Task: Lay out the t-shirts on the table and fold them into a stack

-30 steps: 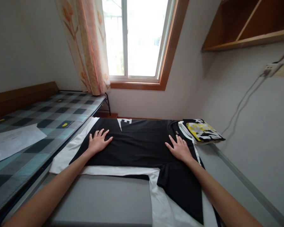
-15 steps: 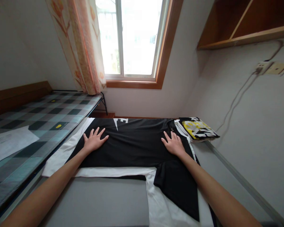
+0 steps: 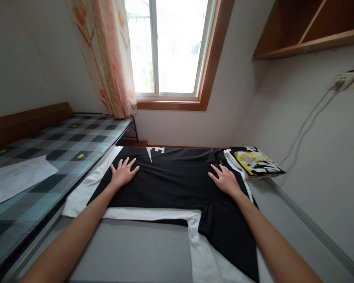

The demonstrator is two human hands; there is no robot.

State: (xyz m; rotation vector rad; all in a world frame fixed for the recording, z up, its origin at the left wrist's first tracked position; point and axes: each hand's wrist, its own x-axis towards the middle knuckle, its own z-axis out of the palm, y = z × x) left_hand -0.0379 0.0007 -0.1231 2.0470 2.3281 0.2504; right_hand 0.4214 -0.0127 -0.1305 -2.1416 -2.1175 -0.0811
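Note:
A black and white T-shirt (image 3: 171, 181) lies spread sideways across the grey tabletop (image 3: 135, 247), with white lettering partly cut off at its far edge. One sleeve, black over white, reaches toward me on the right. My left hand (image 3: 124, 172) rests flat on the black cloth near the white hem end, its fingers spread. Near the collar end, my right hand (image 3: 225, 180) also lies on the cloth with its fingers stretched out. Just beyond it, a folded black, white and yellow garment (image 3: 258, 162) sits by the collar. Neither hand grips anything.
Along the left stands a bed (image 3: 97, 138) with a checked cover and sheets of paper (image 3: 23, 175) on it. A curtain (image 3: 112, 67) hangs beside the window (image 3: 177, 47). Cables (image 3: 309, 114) run down the right wall from a socket, below a wooden shelf (image 3: 301, 47).
The view has turned slightly left, so everything sits further right in the picture. Both hands keep almost the same places on the T-shirt, which lies as before.

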